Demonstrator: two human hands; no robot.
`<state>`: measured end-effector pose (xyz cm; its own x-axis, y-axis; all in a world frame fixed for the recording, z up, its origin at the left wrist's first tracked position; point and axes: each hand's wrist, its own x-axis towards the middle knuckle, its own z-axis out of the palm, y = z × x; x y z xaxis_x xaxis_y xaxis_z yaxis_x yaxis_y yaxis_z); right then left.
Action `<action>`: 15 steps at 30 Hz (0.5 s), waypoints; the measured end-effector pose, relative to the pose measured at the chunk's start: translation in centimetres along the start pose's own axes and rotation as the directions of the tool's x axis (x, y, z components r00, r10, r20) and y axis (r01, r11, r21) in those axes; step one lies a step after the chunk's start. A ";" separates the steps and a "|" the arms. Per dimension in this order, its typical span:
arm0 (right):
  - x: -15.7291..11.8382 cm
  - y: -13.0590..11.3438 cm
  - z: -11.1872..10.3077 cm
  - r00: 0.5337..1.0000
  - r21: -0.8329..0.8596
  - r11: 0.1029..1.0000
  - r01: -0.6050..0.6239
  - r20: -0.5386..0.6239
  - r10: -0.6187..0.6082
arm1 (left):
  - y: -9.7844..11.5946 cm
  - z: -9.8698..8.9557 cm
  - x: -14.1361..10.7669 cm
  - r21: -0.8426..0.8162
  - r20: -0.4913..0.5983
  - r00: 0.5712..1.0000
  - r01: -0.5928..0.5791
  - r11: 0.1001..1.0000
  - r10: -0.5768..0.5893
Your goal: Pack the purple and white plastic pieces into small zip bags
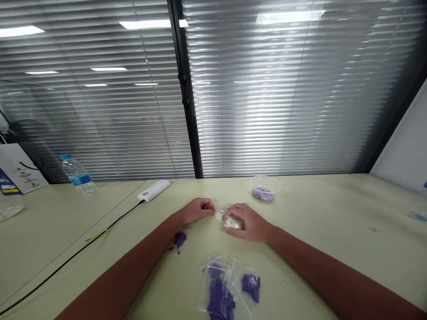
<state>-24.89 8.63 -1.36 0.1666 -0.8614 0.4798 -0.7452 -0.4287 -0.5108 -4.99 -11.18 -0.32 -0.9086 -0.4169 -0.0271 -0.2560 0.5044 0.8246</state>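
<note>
My right hand [251,223] is curled around a small clear plastic bag of white pieces [232,222], pressed against the table. Just left of the bag lies a little heap of loose white pieces [219,216]. My left hand [199,210] rests at the heap's left edge with its thumb and fingers pinched together; whatever may be between them is too small to make out. Below my left wrist is a small bag with purple pieces [180,240], partly covered by the forearm. A few purple bits lie beside it.
Clear zip bags of purple pieces [218,295] lie at the front, with more purple pieces [251,286] beside them. Behind my right hand stands a clear round tub [263,192] holding lilac pieces. A white power bank [154,190] with a black cable and a water bottle [78,174] are left.
</note>
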 end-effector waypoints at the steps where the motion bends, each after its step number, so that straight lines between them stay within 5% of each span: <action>1: 0.0 0.0 0.1 1.000 0.000 1.000 0.009 0.012 -0.009 | 0.0 0.0 0.0 0.004 -0.008 1.000 0.000 1.000 0.000; 15: 0.3 0.6 0.3 0.998 0.039 0.998 -0.043 0.041 0.041 | 0.9 0.7 -0.4 0.081 0.001 0.997 -0.081 0.993 0.081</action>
<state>-25.10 8.01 -1.75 0.1617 -0.8888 0.4288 -0.7257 -0.4015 -0.5586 -5.08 -10.03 0.07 -0.9268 -0.3736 0.0391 -0.2075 0.5958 0.7759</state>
